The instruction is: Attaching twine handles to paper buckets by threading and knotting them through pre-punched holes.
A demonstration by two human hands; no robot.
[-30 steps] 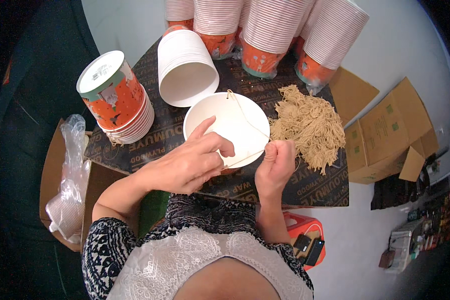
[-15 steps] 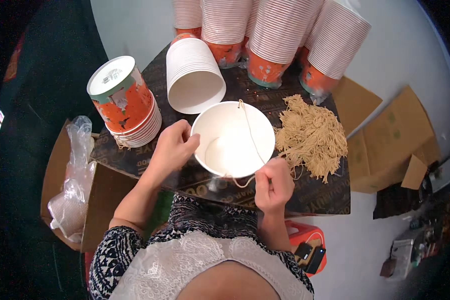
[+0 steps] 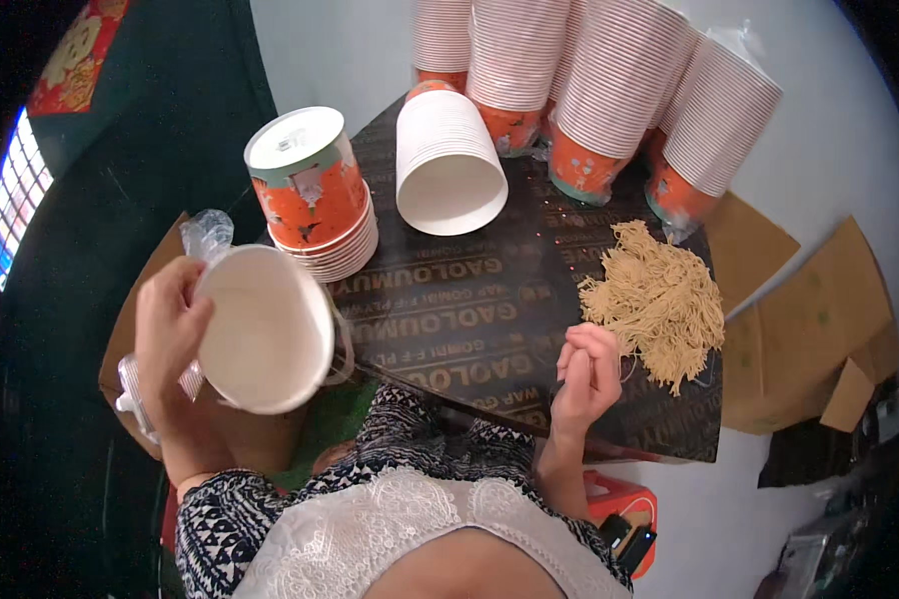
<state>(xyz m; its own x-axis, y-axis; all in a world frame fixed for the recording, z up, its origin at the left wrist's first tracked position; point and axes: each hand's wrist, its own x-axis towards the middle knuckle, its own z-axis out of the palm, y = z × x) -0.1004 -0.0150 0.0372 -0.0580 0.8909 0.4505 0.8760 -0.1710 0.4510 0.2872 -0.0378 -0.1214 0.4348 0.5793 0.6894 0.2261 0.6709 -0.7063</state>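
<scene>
My left hand [image 3: 173,324] grips the rim of a white-lined paper bucket [image 3: 266,334], lifted past the table's left front edge with its mouth toward me. A pale cord loop [image 3: 344,344] hangs at its right side, slightly blurred. My right hand [image 3: 586,379] is closed over the right part of the table, fingertips pressed together; whether a strand is between them is hidden. Right behind it lies a tangled heap of tan cords [image 3: 659,299]. An upside-down stack of orange paper buckets [image 3: 310,200] stands at the left, and a white nested stack [image 3: 449,165] lies on its side.
Tall bucket stacks [image 3: 609,100] in plastic line the back of the dark printed table [image 3: 459,319]. Below its left edge is a cardboard box [image 3: 255,434] with plastic-wrapped buckets. Flattened cardboard [image 3: 819,319] lies right; a red stool [image 3: 641,499] holding small items stands beneath.
The bucket has gone from the table's front middle to the left in my left hand. My right hand has let go of its cord and moved slightly right, toward the cord heap.
</scene>
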